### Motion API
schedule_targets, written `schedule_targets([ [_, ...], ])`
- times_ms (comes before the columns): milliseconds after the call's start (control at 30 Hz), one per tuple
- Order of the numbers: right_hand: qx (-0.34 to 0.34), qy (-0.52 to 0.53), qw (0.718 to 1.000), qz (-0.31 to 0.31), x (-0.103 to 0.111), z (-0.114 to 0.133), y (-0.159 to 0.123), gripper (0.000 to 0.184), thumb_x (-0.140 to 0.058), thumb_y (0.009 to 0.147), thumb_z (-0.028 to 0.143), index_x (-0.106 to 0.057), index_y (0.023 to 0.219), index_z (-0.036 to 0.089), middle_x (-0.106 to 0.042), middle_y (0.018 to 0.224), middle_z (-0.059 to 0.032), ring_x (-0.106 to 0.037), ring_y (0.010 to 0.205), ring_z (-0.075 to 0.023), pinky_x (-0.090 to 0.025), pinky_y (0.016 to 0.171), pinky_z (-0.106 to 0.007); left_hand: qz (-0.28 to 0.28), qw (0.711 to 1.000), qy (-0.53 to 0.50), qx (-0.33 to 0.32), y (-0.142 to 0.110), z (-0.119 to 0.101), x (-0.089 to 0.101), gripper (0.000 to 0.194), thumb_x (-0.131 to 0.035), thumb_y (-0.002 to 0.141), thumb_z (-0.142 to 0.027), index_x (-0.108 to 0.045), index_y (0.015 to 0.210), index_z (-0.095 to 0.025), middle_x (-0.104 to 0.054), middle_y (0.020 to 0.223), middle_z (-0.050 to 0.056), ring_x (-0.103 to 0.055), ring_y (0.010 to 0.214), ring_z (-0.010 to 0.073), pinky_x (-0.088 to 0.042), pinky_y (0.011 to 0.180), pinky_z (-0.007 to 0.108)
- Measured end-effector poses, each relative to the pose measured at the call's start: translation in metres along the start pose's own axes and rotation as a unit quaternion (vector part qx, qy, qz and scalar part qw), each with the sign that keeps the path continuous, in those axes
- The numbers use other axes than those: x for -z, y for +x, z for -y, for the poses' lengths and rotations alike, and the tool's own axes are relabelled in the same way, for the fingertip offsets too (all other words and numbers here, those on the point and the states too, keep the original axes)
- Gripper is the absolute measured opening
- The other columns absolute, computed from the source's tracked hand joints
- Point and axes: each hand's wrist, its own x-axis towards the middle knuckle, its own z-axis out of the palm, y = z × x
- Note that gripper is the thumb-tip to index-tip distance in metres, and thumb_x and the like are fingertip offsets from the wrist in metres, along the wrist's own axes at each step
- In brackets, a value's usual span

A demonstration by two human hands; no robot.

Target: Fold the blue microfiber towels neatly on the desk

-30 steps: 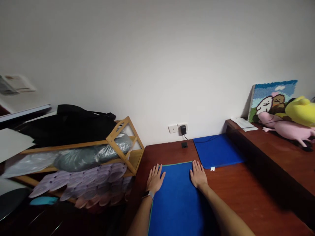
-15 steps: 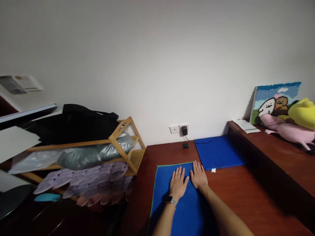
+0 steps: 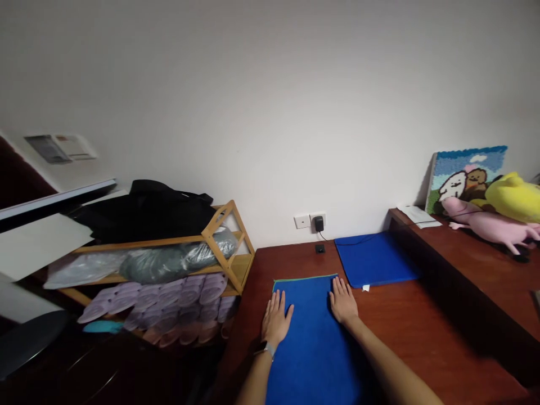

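A blue cloth (image 3: pixel 310 332) with a green edge lies flat on the reddish-brown wooden table (image 3: pixel 415 320). My left hand (image 3: pixel 276 319) rests open on its left edge, fingers stretched out; a watch (image 3: pixel 265 349) is on that wrist. On the cloth's right edge, close to the far right corner, my right hand (image 3: pixel 343 301) lies flat with its fingers pointing away. Just beyond the right hand is a second blue cloth (image 3: pixel 375 261), flat on the table with a small white tag at its near edge.
A wooden rack (image 3: pixel 232 275) on the left holds a black bag (image 3: pixel 156 211), plastic-wrapped bundles and several purple slippers (image 3: pixel 185 292). A black plug (image 3: pixel 319 223) sits in the wall socket. On the raised ledge at right lie a pink plush toy (image 3: pixel 485 222) and a picture (image 3: pixel 468 174).
My left hand has slid left across the cloth to its left edge. My right hand stays by the right edge. The view has shifted slightly to the left.
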Motion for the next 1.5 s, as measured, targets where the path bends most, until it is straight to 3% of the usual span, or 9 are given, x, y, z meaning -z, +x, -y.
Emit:
schedule_targets([
  [300, 0.006, 0.024, 1.0, 0.006, -0.015, -0.01, -0.054, 0.068, -0.017, 0.104, 0.043, -0.021, 0.164, 0.012, -0.017, 0.172, -0.0026, -0.011, 0.16, -0.02, -0.009, 0.131, -0.041, 0.005, 1.0, 0.019, 0.005, 0.003, -0.004, 0.014, 0.073, -0.025, 0.105, -0.058, -0.034, 0.162, -0.014, -0.033, 0.169, 0.015, -0.028, 0.157, 0.0293, -0.026, 0.128, 0.051],
  [467, 0.009, 0.022, 1.0, 0.001, -0.014, -0.009, -0.052, 0.069, -0.016, 0.104, 0.042, -0.019, 0.164, 0.011, -0.016, 0.172, -0.0039, -0.01, 0.161, -0.0205, -0.007, 0.131, -0.041, -0.04, 0.993, -0.027, -0.109, -0.011, -0.088, 0.014, 0.064, -0.023, 0.108, -0.047, -0.019, 0.166, -0.019, -0.028, 0.171, 0.009, -0.023, 0.159, 0.0265, -0.026, 0.129, 0.051],
  [567, 0.025, 0.009, 1.0, 0.01, -0.014, -0.011, -0.052, 0.067, -0.02, 0.103, 0.039, -0.022, 0.164, 0.012, -0.015, 0.172, -0.0044, -0.009, 0.161, -0.0217, -0.006, 0.131, -0.043, -0.003, 0.982, -0.071, -0.177, -0.024, -0.144, 0.003, 0.062, -0.021, 0.109, -0.044, -0.012, 0.166, -0.023, -0.026, 0.171, 0.006, -0.025, 0.158, 0.0242, -0.029, 0.129, 0.049],
  [633, 0.031, 0.001, 0.999, 0.015, -0.014, -0.012, -0.053, 0.066, -0.02, 0.103, 0.038, -0.023, 0.164, 0.014, -0.015, 0.173, -0.0041, -0.008, 0.161, -0.0219, -0.006, 0.131, -0.044, 0.023, 0.981, -0.081, -0.176, -0.03, -0.157, -0.001, 0.06, -0.019, 0.109, -0.045, -0.015, 0.165, -0.024, -0.029, 0.17, 0.006, -0.027, 0.158, 0.024, -0.029, 0.129, 0.05],
  [700, 0.024, -0.001, 1.0, 0.012, -0.015, -0.012, -0.053, 0.067, -0.019, 0.103, 0.039, -0.022, 0.164, 0.013, -0.015, 0.173, -0.0042, -0.009, 0.161, -0.0212, -0.006, 0.131, -0.043, 0.042, 0.984, -0.074, -0.157, -0.034, -0.147, 0.001, 0.062, -0.019, 0.108, -0.049, -0.02, 0.165, -0.023, -0.031, 0.169, 0.008, -0.028, 0.157, 0.0254, -0.029, 0.128, 0.052],
  [900, 0.006, 0.003, 1.0, -0.001, -0.016, -0.009, -0.052, 0.069, -0.014, 0.103, 0.042, -0.02, 0.165, 0.012, -0.017, 0.173, -0.0037, -0.012, 0.16, -0.0201, -0.007, 0.13, -0.041, 0.045, 0.998, -0.023, -0.029, -0.059, -0.046, 0.019, 0.073, -0.022, 0.105, -0.062, -0.029, 0.163, -0.018, -0.027, 0.17, 0.01, -0.025, 0.158, 0.027, -0.026, 0.13, 0.049],
  [1000, -0.004, 0.004, 1.0, 0.004, -0.014, -0.005, -0.051, 0.069, -0.018, 0.102, 0.04, -0.022, 0.164, 0.011, -0.019, 0.172, -0.0053, -0.014, 0.16, -0.0212, -0.008, 0.13, -0.042, 0.027, 1.0, -0.005, -0.006, -0.071, -0.02, 0.021, 0.072, -0.025, 0.105, -0.061, -0.029, 0.164, -0.021, -0.028, 0.17, 0.009, -0.026, 0.158, 0.0274, -0.028, 0.129, 0.05],
  [1400, 0.013, 0.01, 1.0, 0.015, -0.014, -0.009, -0.1, 0.068, -0.019, 0.103, 0.044, -0.023, 0.164, 0.016, -0.019, 0.172, -0.0019, -0.013, 0.16, -0.0218, -0.009, 0.131, -0.044, 0.028, 1.0, 0.005, -0.007, -0.069, -0.021, 0.025, 0.072, -0.025, 0.105, -0.058, -0.034, 0.162, -0.016, -0.029, 0.17, 0.011, -0.027, 0.157, 0.0277, -0.027, 0.129, 0.05],
  [1500, 0.012, 0.019, 1.0, 0.014, -0.012, -0.009, -0.101, 0.068, -0.017, 0.104, 0.045, -0.022, 0.165, 0.016, -0.018, 0.172, -0.0008, -0.012, 0.161, -0.0215, -0.008, 0.131, -0.043, 0.016, 1.0, 0.0, -0.022, -0.065, -0.042, 0.029, 0.067, -0.024, 0.106, -0.051, -0.033, 0.162, -0.014, -0.029, 0.17, 0.011, -0.026, 0.158, 0.0261, -0.025, 0.13, 0.048],
])
